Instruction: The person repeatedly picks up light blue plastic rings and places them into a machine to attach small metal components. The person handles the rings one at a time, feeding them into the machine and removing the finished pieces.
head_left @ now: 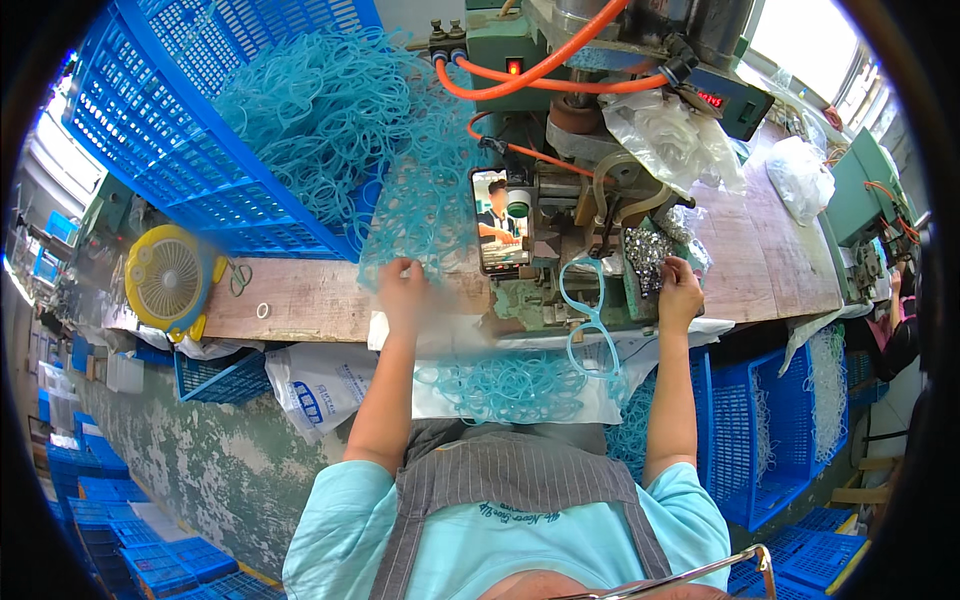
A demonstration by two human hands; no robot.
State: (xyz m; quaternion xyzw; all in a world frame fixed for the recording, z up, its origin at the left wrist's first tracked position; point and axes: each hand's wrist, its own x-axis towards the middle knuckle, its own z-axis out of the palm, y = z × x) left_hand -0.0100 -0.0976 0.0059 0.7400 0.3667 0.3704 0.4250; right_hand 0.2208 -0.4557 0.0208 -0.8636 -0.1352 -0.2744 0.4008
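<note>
My left hand (404, 292) reaches into the lower edge of a big tangle of thin teal rubber loops (350, 130) that spills from a tipped blue crate (190, 130) onto the wooden bench (300, 300). Its fingers are curled among the loops. My right hand (680, 292) rests at a tray of small shiny metal pieces (648, 255) on the green machine (560, 230), fingers bent at the tray's edge. A joined teal loop (590, 320) hangs from the machine between my hands. More teal loops (520, 385) lie in my lap on white sheet.
A phone (500, 220) stands upright against the machine. Orange hoses (540, 70) arch above it. A yellow fan (168, 280) sits at the bench's left end. Blue crates (770, 430) stand right of my legs, stacked ones (130, 540) lower left. Clear plastic bags (800, 175) lie far right.
</note>
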